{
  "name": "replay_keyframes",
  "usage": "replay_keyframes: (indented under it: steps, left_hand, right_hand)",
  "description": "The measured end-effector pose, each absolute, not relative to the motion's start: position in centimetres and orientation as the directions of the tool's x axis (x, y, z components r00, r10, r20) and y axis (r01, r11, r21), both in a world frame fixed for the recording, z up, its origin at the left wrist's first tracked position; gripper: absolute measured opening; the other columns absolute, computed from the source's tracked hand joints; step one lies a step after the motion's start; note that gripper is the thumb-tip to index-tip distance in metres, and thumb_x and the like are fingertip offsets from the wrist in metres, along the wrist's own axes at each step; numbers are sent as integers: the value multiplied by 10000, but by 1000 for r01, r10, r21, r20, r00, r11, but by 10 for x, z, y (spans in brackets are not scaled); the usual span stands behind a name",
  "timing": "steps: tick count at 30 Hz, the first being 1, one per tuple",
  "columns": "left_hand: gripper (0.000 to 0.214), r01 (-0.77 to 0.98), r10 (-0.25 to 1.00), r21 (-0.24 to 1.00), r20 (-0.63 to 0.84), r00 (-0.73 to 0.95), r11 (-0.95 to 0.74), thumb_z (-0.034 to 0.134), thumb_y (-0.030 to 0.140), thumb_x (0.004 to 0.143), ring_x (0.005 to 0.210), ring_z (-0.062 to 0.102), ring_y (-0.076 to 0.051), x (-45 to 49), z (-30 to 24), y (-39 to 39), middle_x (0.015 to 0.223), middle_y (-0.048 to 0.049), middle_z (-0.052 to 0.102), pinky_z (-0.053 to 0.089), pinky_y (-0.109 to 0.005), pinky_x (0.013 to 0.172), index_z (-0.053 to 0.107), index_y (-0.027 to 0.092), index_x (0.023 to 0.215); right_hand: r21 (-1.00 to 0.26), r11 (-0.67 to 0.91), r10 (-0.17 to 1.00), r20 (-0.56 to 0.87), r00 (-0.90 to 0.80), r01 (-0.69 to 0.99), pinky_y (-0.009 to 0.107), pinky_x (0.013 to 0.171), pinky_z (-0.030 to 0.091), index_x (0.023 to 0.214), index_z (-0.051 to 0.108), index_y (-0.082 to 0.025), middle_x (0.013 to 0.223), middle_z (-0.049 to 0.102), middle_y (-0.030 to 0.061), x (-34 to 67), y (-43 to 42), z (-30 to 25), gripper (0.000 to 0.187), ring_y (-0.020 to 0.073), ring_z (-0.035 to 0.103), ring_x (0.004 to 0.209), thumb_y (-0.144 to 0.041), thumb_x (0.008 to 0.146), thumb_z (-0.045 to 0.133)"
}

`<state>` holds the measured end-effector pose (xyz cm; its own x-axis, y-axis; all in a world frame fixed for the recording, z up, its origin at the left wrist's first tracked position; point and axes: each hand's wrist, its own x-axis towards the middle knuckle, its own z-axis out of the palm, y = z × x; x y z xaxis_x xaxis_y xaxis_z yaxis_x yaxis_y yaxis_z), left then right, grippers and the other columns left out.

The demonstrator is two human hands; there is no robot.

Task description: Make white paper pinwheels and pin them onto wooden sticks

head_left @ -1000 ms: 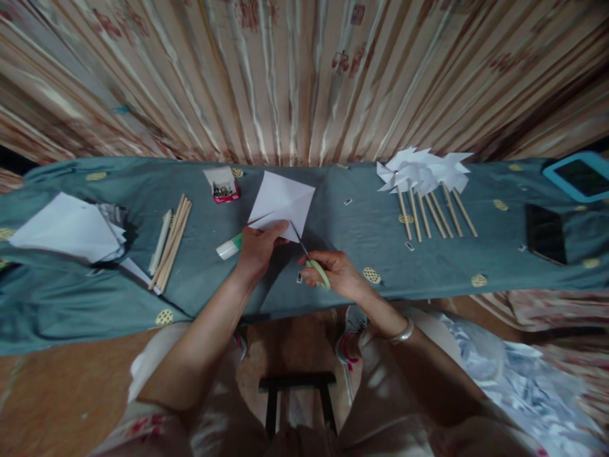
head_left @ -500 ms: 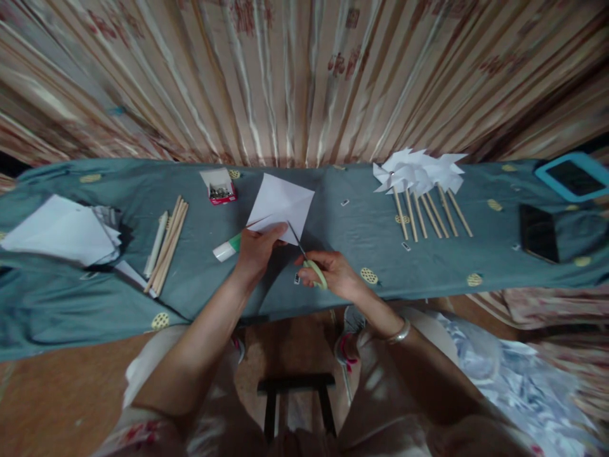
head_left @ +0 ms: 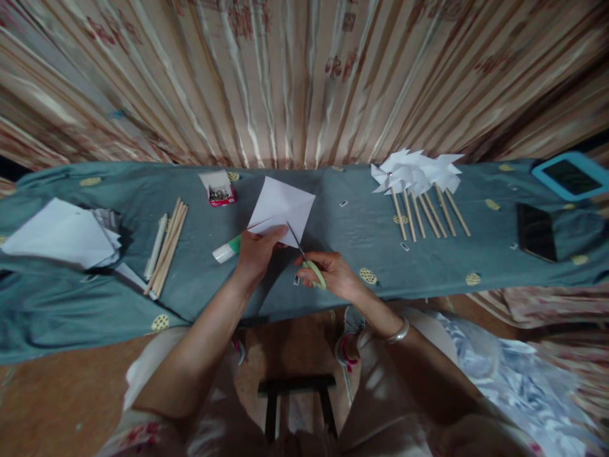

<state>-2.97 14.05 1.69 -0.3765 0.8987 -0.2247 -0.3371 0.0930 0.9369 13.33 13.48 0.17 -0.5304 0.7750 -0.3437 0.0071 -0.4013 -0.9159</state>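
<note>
My left hand (head_left: 257, 252) pinches the near corner of a square of white paper (head_left: 284, 202), thumb on top, holding it just over the table. A slit runs into the paper's left side. Closed round the green handles of a pair of scissors (head_left: 314, 273) is my right hand (head_left: 333, 273). The scissors' blades reach up to the paper's lower right edge, near my left thumb. A green and white glue stick (head_left: 227, 249) lies beside my left hand, partly hidden behind it.
Left of me lie wooden sticks (head_left: 167, 251) and a stack of white paper (head_left: 57, 233). An open red box (head_left: 221, 193) holds small metal pieces. To the right are several paper pinwheels (head_left: 419, 174) on sticks, a dark phone (head_left: 536, 232) and a blue-framed tablet (head_left: 571, 176).
Almost nothing differs. The view has shifted very slightly; both hands, the paper and the scissors keep nearly the same position.
</note>
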Motion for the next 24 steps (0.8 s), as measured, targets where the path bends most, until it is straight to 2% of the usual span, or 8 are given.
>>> replay_keyframes:
  steps: [10, 15, 24]
  left_hand:
    - [267, -353, 912, 933, -202, -357, 68, 869, 293, 517, 560, 610, -138, -31, 15, 141, 689, -29, 709, 511, -242, 500, 714, 161, 690]
    - [230, -339, 902, 935, -231, -366, 102, 845, 299, 531, 543, 590, -133, -28, 18, 139, 654, -18, 681, 507, -246, 504, 686, 165, 629]
    - [214, -339, 920, 938, -190, -342, 68, 849, 295, 557, 537, 590, -118, -29, 13, 139, 668, -9, 691, 507, -238, 496, 701, 171, 650]
  right_hand:
    - [-900, -437, 769, -368, -523, -9, 197, 504, 496, 783, 697, -175, 524, 629, -70, 132, 134, 3, 473, 70, 569, 477, -467, 475, 907]
    - [-910, -415, 768, -354, -534, 6, 202, 497, 480, 790, 702, -176, 535, 640, -60, 133, 135, 3, 465, 76, 576, 477, -480, 498, 899]
    - [-911, -413, 763, -360, -537, 25, 213, 519, 487, 811, 690, -175, 536, 621, -63, 134, 135, 2, 452, 83, 574, 492, -470, 533, 889]
